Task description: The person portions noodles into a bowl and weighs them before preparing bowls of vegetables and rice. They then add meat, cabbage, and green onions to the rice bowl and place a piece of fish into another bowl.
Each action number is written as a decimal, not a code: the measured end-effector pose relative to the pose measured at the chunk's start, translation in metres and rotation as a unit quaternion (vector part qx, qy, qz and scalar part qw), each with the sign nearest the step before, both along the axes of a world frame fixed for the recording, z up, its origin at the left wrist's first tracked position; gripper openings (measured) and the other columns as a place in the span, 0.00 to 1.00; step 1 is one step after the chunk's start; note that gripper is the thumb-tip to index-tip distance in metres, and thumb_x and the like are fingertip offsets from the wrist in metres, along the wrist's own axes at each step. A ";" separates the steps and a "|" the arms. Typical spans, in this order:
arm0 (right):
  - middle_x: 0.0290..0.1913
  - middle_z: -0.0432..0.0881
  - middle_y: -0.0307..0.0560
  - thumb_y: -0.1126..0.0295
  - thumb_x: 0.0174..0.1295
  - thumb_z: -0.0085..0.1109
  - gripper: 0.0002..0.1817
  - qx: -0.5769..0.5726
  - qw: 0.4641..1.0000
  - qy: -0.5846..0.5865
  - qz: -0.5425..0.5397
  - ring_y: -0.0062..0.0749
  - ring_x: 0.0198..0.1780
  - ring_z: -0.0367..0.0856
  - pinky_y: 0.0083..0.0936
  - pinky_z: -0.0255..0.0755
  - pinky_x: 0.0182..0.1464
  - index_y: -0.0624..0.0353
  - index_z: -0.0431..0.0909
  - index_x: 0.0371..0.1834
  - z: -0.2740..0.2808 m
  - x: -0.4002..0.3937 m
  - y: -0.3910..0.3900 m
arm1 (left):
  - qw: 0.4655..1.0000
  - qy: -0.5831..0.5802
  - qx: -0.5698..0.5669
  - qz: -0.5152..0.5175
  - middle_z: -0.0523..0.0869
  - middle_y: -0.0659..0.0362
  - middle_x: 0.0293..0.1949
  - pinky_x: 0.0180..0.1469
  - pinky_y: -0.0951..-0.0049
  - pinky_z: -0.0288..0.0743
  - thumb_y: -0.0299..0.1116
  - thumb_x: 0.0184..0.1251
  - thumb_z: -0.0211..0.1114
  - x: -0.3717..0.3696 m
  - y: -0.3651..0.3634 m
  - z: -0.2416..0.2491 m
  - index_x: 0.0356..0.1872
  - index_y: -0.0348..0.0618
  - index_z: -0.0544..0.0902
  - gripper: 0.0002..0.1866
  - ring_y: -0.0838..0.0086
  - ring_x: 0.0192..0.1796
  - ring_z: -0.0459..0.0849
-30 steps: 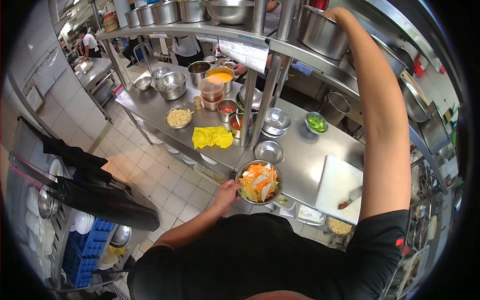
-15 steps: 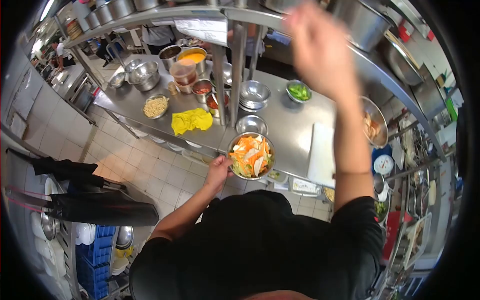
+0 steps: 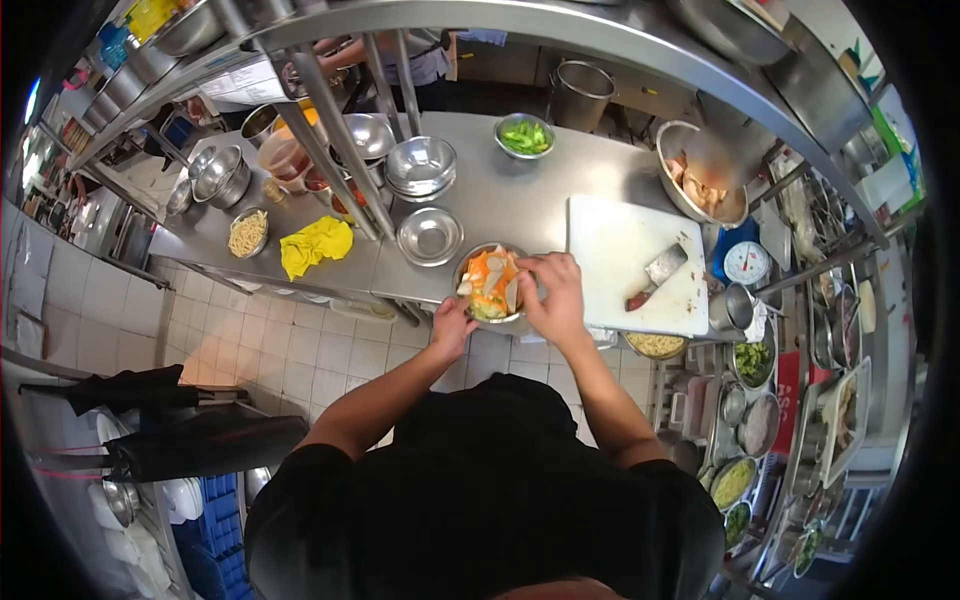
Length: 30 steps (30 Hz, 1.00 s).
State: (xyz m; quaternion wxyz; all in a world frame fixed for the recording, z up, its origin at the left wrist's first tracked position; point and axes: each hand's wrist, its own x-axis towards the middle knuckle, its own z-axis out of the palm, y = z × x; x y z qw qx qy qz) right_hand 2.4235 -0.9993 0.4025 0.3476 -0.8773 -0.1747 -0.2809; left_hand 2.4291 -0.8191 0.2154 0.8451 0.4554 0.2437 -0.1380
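My left hand (image 3: 452, 328) is closed on the left rim of a metal bowl (image 3: 500, 322), held at the counter's front edge. Inside lie sliced vegetables (image 3: 487, 285): orange strips, pale thin slices and some green pieces. My right hand (image 3: 553, 293) reaches over the bowl's right side, thumb and fingers apart, fingertips touching or just above the slices. Right of it, a cleaver (image 3: 662, 268) rests on a white cutting board (image 3: 610, 245). Just behind the held bowl stands a shallow metal bowl (image 3: 430, 237).
On the steel counter (image 3: 520, 195) are a bowl of green vegetables (image 3: 524, 136), stacked metal bowls (image 3: 420, 170), a yellow cloth (image 3: 316, 246) and a bowl of noodles (image 3: 248, 233). Shelf posts (image 3: 335, 150) rise at left. A scale (image 3: 745, 262) and large bowl (image 3: 703, 175) stand right.
My right hand has come down from up near the overhead shelf to the bowl of vegetables. My left hand still holds the bowl. The view has shifted, uncovering the cutting board and cleaver.
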 end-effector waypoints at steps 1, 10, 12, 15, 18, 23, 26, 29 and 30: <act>0.37 0.81 0.46 0.69 0.59 0.60 0.07 0.008 1.000 0.012 -0.004 0.43 0.42 0.75 0.34 0.66 0.46 0.57 0.82 0.38 -0.013 -0.004 -0.018 | 1.000 -0.005 0.007 0.002 0.78 0.67 0.33 0.40 0.70 0.76 0.35 0.68 0.61 0.008 -0.011 -0.025 0.28 0.54 0.68 0.10 0.78 0.39 0.79; 0.27 0.82 0.48 0.69 0.63 0.56 0.08 0.194 0.955 0.178 -0.136 0.41 0.26 0.79 0.32 0.71 0.31 0.61 0.82 0.32 -0.145 -0.143 -0.139 | 0.999 -0.024 0.047 0.003 0.83 0.57 0.44 0.36 0.69 0.78 0.48 0.74 0.51 -0.013 -0.040 -0.014 0.46 0.42 0.74 0.18 0.70 0.39 0.83; 0.29 0.82 0.52 0.66 0.64 0.55 0.10 0.203 0.898 0.309 -0.240 0.44 0.29 0.81 0.32 0.72 0.30 0.61 0.82 0.34 -0.180 -0.189 -0.147 | 0.982 -0.020 0.150 -0.111 0.83 0.56 0.44 0.33 0.70 0.78 0.47 0.74 0.50 -0.042 -0.010 -0.049 0.46 0.40 0.74 0.18 0.70 0.36 0.84; 0.31 0.84 0.54 0.62 0.62 0.55 0.14 0.117 0.810 0.474 -0.323 0.46 0.35 0.84 0.37 0.76 0.38 0.56 0.81 0.46 -0.250 -0.248 -0.149 | 0.929 0.027 0.270 -0.251 0.84 0.55 0.42 0.30 0.74 0.78 0.42 0.74 0.51 -0.102 0.032 -0.131 0.44 0.39 0.75 0.16 0.71 0.30 0.84; 0.36 0.84 0.54 0.62 0.59 0.55 0.17 0.065 0.753 0.606 -0.248 0.49 0.43 0.82 0.42 0.76 0.45 0.52 0.79 0.50 -0.335 -0.279 -0.139 | 0.846 0.033 0.349 -0.402 0.85 0.56 0.39 0.29 0.75 0.77 0.35 0.72 0.51 -0.170 0.061 -0.206 0.41 0.38 0.78 0.12 0.72 0.29 0.84; 0.56 0.77 0.59 0.64 0.56 0.52 0.25 -0.037 0.678 0.712 -0.177 0.51 0.58 0.76 0.40 0.72 0.58 0.51 0.72 0.61 -0.448 -0.247 -0.125 | 0.765 -0.014 0.452 -0.458 0.86 0.55 0.33 0.40 0.68 0.78 0.40 0.71 0.55 -0.274 0.010 -0.239 0.43 0.45 0.82 0.13 0.68 0.34 0.85; 0.52 0.80 0.58 0.64 0.56 0.51 0.25 -0.003 0.713 0.679 -0.177 0.50 0.56 0.78 0.41 0.75 0.55 0.54 0.72 0.60 -0.587 -0.197 -0.136 | 0.778 -0.127 0.442 -0.429 0.86 0.52 0.42 0.46 0.65 0.78 0.34 0.69 0.56 -0.343 -0.021 -0.263 0.48 0.46 0.82 0.12 0.63 0.40 0.85; 0.43 0.81 0.50 0.59 0.60 0.54 0.17 0.187 0.674 0.654 -0.289 0.45 0.43 0.79 0.37 0.73 0.46 0.51 0.76 0.50 -0.684 -0.134 -0.142 | 0.785 -0.008 0.365 -0.501 0.85 0.52 0.47 0.45 0.65 0.79 0.36 0.68 0.59 -0.387 -0.047 -0.278 0.50 0.51 0.83 0.12 0.63 0.40 0.85; 0.40 0.79 0.45 0.58 0.61 0.53 0.14 0.308 0.665 0.619 -0.281 0.39 0.38 0.78 0.35 0.71 0.39 0.50 0.75 0.47 -0.718 -0.123 -0.150 | 0.788 0.021 0.342 -0.512 0.84 0.52 0.48 0.48 0.66 0.78 0.37 0.69 0.58 -0.401 -0.051 -0.295 0.50 0.49 0.82 0.13 0.63 0.43 0.85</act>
